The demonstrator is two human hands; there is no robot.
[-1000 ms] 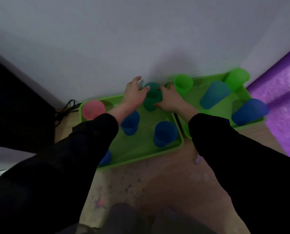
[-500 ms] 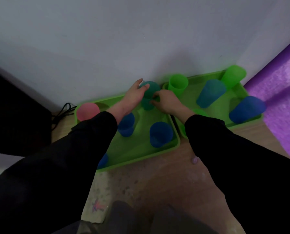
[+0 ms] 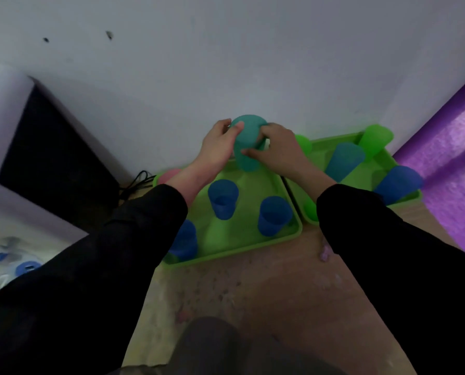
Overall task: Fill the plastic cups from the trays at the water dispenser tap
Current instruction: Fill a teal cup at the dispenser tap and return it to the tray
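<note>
**Both hands on the teal cup**

Left hand and right hand meet at the 12 o'clock edge of the left tray, both sets of fingers clamped on the teal cup: left wraps its 9 o'clock side, right its 3 o'clock side. Whether its base touches the tray, can't tell. A blue cup stands mid-tray, a second blue cup at 4 o'clock, a pink cup at 10 o'clock. The right tray lies just beside, at 3 o'clock
</note>
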